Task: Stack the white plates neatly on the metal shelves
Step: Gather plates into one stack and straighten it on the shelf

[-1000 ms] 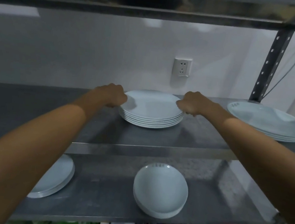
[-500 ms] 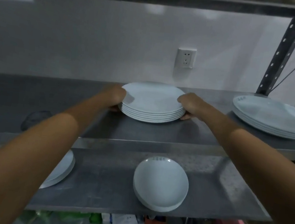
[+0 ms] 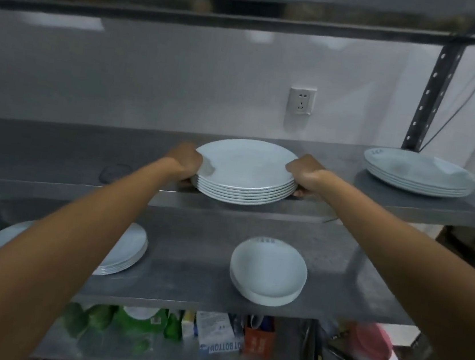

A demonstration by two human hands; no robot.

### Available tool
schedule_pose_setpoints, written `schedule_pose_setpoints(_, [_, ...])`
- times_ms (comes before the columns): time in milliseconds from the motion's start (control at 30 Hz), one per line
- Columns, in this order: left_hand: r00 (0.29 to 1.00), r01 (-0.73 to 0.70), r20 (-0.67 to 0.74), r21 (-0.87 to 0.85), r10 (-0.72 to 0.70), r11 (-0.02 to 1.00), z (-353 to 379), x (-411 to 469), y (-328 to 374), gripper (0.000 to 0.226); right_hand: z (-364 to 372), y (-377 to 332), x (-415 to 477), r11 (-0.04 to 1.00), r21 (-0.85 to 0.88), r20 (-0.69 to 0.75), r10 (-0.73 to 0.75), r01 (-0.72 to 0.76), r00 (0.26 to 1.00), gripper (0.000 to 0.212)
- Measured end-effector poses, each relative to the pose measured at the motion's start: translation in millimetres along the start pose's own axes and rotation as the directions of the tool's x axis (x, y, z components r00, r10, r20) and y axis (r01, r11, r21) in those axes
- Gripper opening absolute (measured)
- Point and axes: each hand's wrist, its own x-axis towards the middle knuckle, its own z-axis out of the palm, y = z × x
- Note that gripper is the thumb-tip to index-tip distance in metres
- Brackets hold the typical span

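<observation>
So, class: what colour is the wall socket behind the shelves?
White wall socket, clearest in the head view.

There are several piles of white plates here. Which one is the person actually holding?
The middle stack on the upper shelf: left hand and right hand grip its opposite edges. The other piles sit untouched.

Surface notes: shelf unit and crockery

Plates (image 3: 245, 166) are looking glossy, smooth, glazed white; shelf (image 3: 55, 145) is showing dull brushed grey metal; upright (image 3: 429, 92) is appearing as dark perforated metal; socket (image 3: 301, 100) is looking like smooth plastic.
</observation>
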Motion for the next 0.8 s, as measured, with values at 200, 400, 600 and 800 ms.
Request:
schedule_pose_setpoints(200, [0.999,-0.025,-0.022,-0.084,0.023,0.996,-55,-137,-39,0.018,50,-15,-137,0.994,0.076,-0.051,-0.080,0.084,0.995,0.016])
schedule_pose_setpoints(400, [0.995,0.065,0.080,-0.071,-0.059,0.995,-73,-266,-118,0.019,138,13,-263,0.999,0.021,0.090,-0.026,0.024,0.996,0.021])
schedule_pose_setpoints(600, [0.988,0.083,0.128,0.040,-0.087,0.996,-51,-294,-180,0.019,196,48,-290,0.998,0.024,0.102,0.058,-0.061,0.993,0.034])
schedule_pose_setpoints(800, [0.998,0.063,0.018,0.107,-0.065,0.992,-11,-242,-213,0.021,224,65,-223,0.999,0.007,0.040,0.035,-0.035,0.999,0.040])
